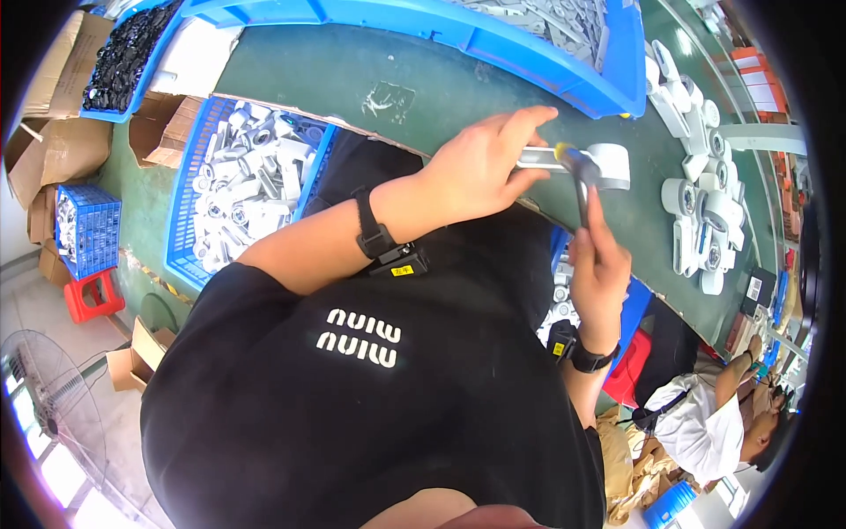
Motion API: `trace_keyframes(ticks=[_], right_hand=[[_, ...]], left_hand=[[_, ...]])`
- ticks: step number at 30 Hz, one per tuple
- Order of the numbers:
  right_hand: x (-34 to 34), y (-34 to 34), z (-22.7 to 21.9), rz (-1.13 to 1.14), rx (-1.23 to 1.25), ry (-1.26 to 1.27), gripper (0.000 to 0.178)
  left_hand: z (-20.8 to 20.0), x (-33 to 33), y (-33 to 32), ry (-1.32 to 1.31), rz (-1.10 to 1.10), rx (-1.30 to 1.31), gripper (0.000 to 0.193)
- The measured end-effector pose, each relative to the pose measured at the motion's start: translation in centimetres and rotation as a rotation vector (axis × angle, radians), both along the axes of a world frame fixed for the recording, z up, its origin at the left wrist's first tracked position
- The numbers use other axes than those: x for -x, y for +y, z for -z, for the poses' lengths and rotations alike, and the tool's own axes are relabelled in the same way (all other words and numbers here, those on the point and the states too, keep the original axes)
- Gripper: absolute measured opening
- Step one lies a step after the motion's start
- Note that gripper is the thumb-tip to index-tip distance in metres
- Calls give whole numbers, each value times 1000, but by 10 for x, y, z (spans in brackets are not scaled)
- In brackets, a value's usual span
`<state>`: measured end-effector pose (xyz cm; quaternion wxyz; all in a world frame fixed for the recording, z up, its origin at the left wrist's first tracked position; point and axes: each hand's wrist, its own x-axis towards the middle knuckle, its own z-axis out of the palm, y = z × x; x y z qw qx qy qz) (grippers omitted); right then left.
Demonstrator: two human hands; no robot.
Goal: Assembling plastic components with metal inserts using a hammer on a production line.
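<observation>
My left hand (pixel 480 167) is closed on the narrow arm of a white plastic part (pixel 610 166), with thumb and fingers on either side of it. The part's round, cylinder-like end sticks out to the right over the green tabletop (pixel 352 75). My right hand (pixel 601 269) grips the dark handle of a small hammer (pixel 579 165), forefinger stretched along it. The hammer's head, with a yellowish patch, is over the part's arm, close to my left fingertips; whether it touches the part I cannot tell.
Several white parts (pixel 705 198) lie piled at the right. A blue bin (pixel 520 66) of light strips stands at the far side. On the left are a blue crate (pixel 198 159) of white parts and a tray of black pieces (pixel 132 57). A person (pixel 705 423) works at lower right.
</observation>
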<state>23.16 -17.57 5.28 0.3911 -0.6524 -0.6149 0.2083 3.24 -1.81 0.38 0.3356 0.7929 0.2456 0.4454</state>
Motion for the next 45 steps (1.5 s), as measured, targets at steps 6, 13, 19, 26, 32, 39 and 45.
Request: trace_keyframes(ticks=[6,13,19,26,32,39,45], right_hand=[[-4,5,5,150,-277,507,49],[-22,17,21,224,-250,616,51],[-32,19,24,161,-145,605,52],[-35,15,29,128,-174,677,57],[-40,10,30,128,-161,727,54],[-43,9,30,92,-143,723,43],[-45,8,34,94,-174,660,61]], left_hand=[[-15,9,2,53,99,-11,23],[-67,62,30,-6,10,-137,31],[-114,53,26,45,21,-96,54],[-70,-14,10,635,66,-343,41],[-96,-25,38,250,-19,-304,26],[-131,15,181,626,-382,-317,20],[-131,9,201,1079,-306,8,23]])
